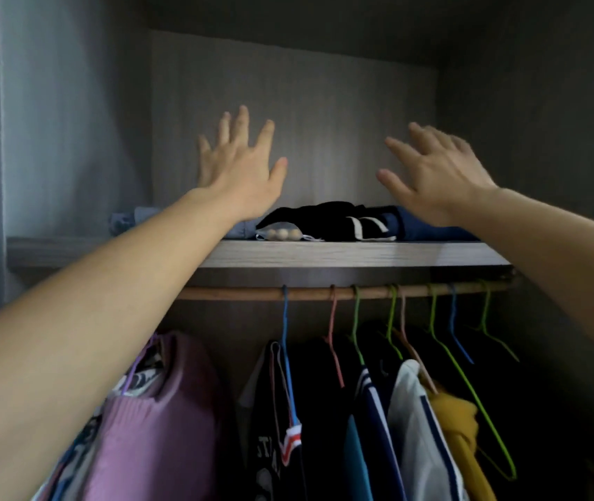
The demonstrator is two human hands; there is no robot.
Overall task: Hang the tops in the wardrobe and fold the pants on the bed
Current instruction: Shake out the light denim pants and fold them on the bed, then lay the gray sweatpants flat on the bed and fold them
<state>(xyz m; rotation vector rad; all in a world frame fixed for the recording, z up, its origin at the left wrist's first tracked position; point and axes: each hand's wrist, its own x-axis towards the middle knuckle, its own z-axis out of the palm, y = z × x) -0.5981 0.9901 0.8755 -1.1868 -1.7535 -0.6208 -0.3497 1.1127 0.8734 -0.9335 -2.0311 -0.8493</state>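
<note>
wardrobe [306, 103] interior fills your view, grey back panel at 12. tops [324, 410] hang in a row along the bottom, 5 to 8 o'clock: purple knit [151, 428] at 7, dark ones at 6, a white top [415, 428] and a mustard top [458, 421] at 5. wooden shelf [360, 253] runs 9 to 3 across the middle. wooden rail [306, 293] sits just under it and carries the coloured wire hangers.

folded garments on the shelf: light blue denim [132, 218] on the 9 side, a black piece with white stripes [324, 215] in the centre, a dark blue fold [429, 229] on the 3 side.

your left hand [241, 171] is up at 11 and your right hand [436, 179] at 1. both are above the shelf pile with fingers spread straight and nothing held. can't tell if either wrist touches the fabric below it.

green hanger [472, 403] at 4 shows a bare wire shoulder. small pale beads [283, 233] sit at the shelf's front edge, just in front of the black piece.
</note>
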